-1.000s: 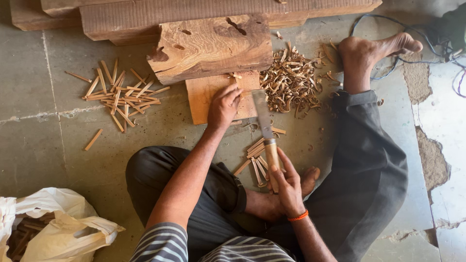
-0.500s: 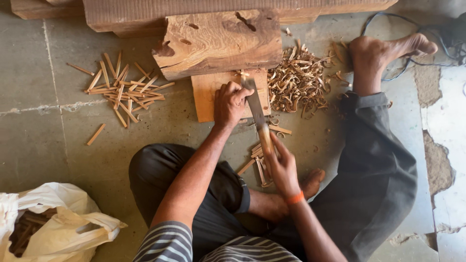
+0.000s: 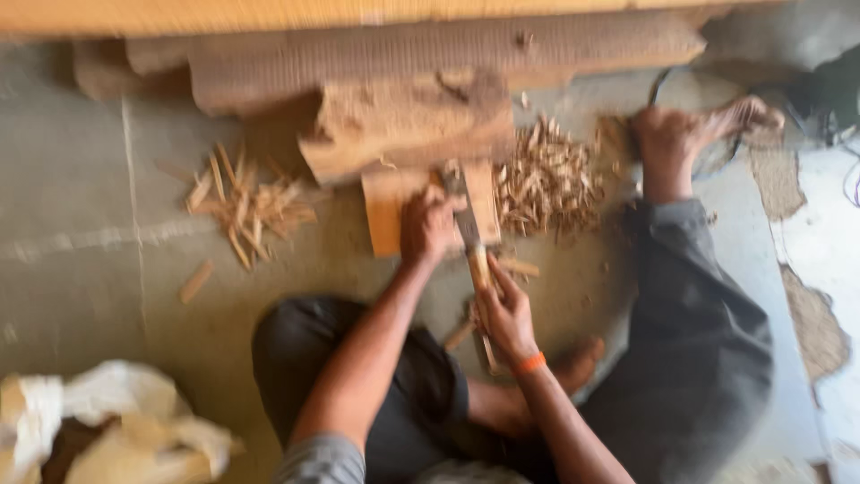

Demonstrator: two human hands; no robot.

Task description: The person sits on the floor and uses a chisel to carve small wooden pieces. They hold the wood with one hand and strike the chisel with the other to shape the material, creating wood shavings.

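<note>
Small wood piece, blurred under the left hand (image 3: 428, 226), is sitting on the flat board (image 3: 387, 208) on the floor, fingers clamped on it, while the right hand (image 3: 507, 314), fingers wrapped round the handle, is bringing the knife (image 3: 466, 220) down, splitting under way; next calls for keeping fingertips clear of the edge.

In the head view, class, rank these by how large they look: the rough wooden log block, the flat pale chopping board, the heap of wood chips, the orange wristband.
1. Rough wooden log block
2-3. Flat pale chopping board and heap of wood chips: too alike, and hands hide part of the board.
4. Orange wristband
</note>
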